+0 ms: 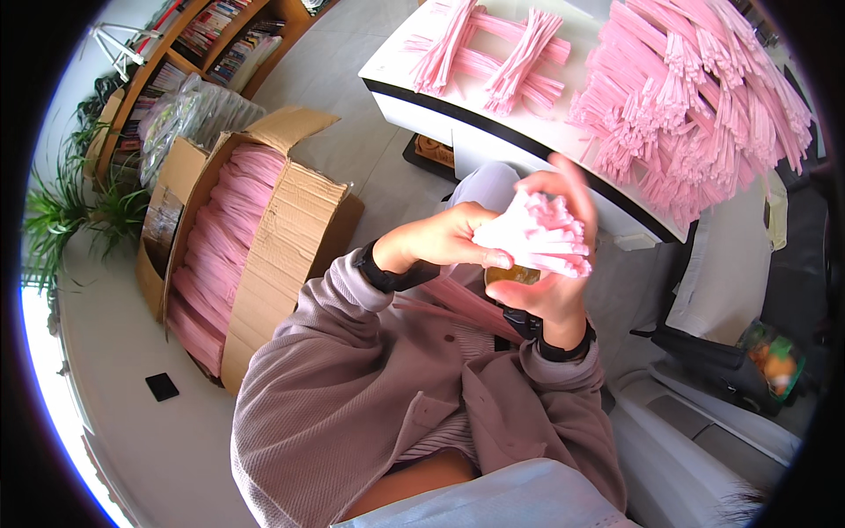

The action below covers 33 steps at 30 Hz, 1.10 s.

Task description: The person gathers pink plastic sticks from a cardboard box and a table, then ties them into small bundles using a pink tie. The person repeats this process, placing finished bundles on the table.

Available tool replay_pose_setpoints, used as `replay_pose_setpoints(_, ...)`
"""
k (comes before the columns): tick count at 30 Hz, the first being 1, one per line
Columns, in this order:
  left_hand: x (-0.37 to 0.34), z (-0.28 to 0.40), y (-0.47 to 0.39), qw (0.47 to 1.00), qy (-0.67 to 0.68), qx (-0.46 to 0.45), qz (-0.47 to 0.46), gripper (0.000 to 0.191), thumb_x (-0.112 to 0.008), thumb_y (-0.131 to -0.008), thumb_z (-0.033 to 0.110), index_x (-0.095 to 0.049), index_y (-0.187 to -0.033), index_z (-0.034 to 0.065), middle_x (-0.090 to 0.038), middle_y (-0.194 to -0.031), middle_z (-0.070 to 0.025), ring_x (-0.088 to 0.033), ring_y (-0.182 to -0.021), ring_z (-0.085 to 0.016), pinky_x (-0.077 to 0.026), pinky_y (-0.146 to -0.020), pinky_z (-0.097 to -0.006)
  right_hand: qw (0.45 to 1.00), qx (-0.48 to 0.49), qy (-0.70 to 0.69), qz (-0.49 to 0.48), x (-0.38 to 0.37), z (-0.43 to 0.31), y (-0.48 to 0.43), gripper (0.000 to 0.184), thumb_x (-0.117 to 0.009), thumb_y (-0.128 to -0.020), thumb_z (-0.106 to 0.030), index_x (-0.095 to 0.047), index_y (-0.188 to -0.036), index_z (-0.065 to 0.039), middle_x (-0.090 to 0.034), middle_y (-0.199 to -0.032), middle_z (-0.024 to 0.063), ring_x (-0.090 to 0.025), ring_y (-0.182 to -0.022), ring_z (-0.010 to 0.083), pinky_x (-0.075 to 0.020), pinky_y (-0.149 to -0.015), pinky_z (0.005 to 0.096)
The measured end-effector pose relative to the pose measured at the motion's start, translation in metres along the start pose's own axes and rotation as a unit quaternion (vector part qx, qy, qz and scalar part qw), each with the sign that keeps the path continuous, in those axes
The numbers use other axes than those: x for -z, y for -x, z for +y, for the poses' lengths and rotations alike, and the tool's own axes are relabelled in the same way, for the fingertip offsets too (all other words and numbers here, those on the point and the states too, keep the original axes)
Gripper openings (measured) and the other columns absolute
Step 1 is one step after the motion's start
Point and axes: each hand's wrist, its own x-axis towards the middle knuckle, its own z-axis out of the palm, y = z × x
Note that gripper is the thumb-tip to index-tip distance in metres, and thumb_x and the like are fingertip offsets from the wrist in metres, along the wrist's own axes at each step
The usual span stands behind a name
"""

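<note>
In front of my lap, my left hand [462, 234] grips a bundle of thin pink strips [535, 234], whose ends fan out toward the camera. My right hand [561, 264] is at the bundle's right side, its palm against the ends and its fingers spread and partly blurred. Whether it also grips the strips I cannot tell. A round amber-coloured object [511, 274] shows between my hands, mostly hidden. More pink strips [462, 297] lie across my lap, beneath my wrists.
On the white table [389, 69] are crossed pink bundles [515, 63] and a large heap of pink bundles [693, 105]. A cardboard box [284, 231] full of pink strips stands on the left. Beyond it are a bookcase [191, 63] and a plant [66, 198]. A black flat object [162, 387] lies at lower left.
</note>
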Motion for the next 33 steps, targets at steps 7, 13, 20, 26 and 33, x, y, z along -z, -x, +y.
replay_pose_setpoints(7,0.006,0.005,-0.014,0.986,-0.153,0.038,-0.057,0.027,-0.064,-0.078,0.012,-0.053,-0.100,0.0024,-0.059,-0.080,-0.0034,-0.053,-0.075,-0.009,-0.044,-0.068,-0.0255,0.993,-0.112,0.018,0.027,0.026,0.002,-0.006,0.014,-0.058,-0.074,0.008,-0.054,-0.085,0.001,-0.056,-0.082,0.0061,-0.053,-0.073,0.0105,-0.0436,-0.066,0.0242)
replay_pose_setpoints(13,0.031,0.020,-0.019,0.830,-0.534,-0.067,0.146,0.036,-0.062,-0.067,0.006,-0.052,-0.102,0.0040,-0.058,-0.083,-0.0117,-0.059,-0.072,-0.030,-0.048,-0.066,-0.0366,0.904,-0.200,-0.088,0.369,0.040,0.024,-0.019,0.007,-0.059,-0.078,-0.001,-0.055,-0.084,-0.002,-0.054,-0.075,0.0020,-0.051,-0.066,0.0079,-0.0410,-0.059,0.0221)
replay_pose_setpoints(20,0.100,0.045,-0.071,0.595,-0.796,-0.044,0.099,0.037,-0.051,-0.064,-0.002,-0.048,-0.101,0.0003,-0.054,-0.087,-0.0113,-0.053,-0.086,-0.028,-0.038,-0.089,-0.0415,0.860,-0.296,-0.301,0.287,0.032,0.076,-0.039,0.018,-0.054,-0.086,-0.017,-0.051,-0.098,-0.004,-0.055,-0.089,0.0032,-0.056,-0.073,0.0131,-0.0401,-0.050,0.0243)
replay_pose_setpoints(26,0.232,0.078,-0.150,0.533,-0.837,0.068,0.103,0.039,-0.044,-0.072,-0.005,-0.044,-0.110,0.0026,-0.052,-0.108,-0.0163,-0.044,-0.111,-0.030,-0.027,-0.101,-0.0446,0.873,-0.406,-0.220,0.155,0.053,0.079,-0.026,0.037,-0.048,-0.087,-0.013,-0.041,-0.122,-0.003,-0.054,-0.107,0.0113,-0.056,-0.073,0.0154,-0.0404,-0.053,0.0219)
replay_pose_setpoints(33,0.280,0.043,-0.224,0.566,-0.804,0.108,0.148,0.039,-0.047,-0.077,-0.001,-0.043,-0.116,0.0037,-0.049,-0.116,-0.0171,-0.039,-0.117,-0.030,-0.025,-0.102,-0.0449,0.862,-0.436,-0.193,0.174,0.083,0.080,-0.005,0.028,-0.047,-0.086,-0.011,-0.048,-0.113,-0.003,-0.057,-0.097,0.0111,-0.052,-0.064,0.0123,-0.0368,-0.050,0.0207)
